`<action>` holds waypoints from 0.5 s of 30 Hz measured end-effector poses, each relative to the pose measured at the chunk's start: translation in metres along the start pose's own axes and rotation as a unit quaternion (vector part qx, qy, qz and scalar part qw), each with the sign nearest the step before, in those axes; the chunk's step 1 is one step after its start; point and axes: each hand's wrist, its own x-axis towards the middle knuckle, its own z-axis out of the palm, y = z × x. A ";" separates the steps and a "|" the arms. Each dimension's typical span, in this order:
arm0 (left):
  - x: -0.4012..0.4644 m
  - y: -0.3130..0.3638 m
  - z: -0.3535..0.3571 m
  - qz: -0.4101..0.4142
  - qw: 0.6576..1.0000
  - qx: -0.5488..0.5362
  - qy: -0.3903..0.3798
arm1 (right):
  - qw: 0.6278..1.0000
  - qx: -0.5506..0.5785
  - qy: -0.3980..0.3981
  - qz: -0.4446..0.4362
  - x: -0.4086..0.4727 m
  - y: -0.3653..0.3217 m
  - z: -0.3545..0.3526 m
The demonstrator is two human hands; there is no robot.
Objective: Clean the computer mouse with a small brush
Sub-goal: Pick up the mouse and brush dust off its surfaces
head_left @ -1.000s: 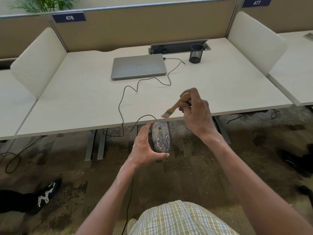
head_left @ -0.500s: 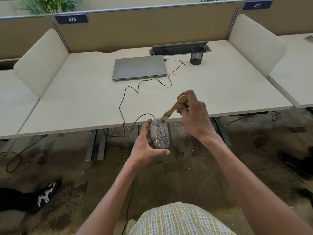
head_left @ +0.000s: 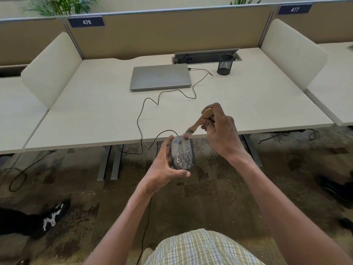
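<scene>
Mouse [head_left: 182, 153] gripped in our left hand [head_left: 166, 167], brush [head_left: 198, 122] pinched by our right hand [head_left: 221, 134] fingers, bristles touching at one o'clock

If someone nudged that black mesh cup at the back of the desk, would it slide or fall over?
The black wire-mesh pen cup looks empty and see-through, so it is probably light and would slide easily on the smooth pale desk. It stands taller than wide, so a push near its rim might tip it; lying down, its round wall would likely roll.
</scene>
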 end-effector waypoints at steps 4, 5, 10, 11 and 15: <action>0.001 0.001 0.000 0.004 1.000 0.008 0.004 | 1.000 -0.002 0.002 -0.007 0.001 0.001 -0.001; 0.002 0.001 0.000 0.007 1.000 0.009 0.007 | 1.000 -0.001 0.002 -0.007 0.002 0.001 -0.001; 0.004 0.000 -0.002 0.020 1.000 0.018 0.006 | 1.000 -0.009 0.001 0.000 0.004 -0.001 -0.001; 0.005 -0.001 -0.003 0.023 0.999 0.022 0.007 | 1.000 -0.008 0.002 0.000 0.005 -0.002 -0.001; 0.008 0.000 -0.003 0.027 0.999 0.038 0.013 | 1.000 0.009 0.020 0.001 0.012 -0.007 -0.003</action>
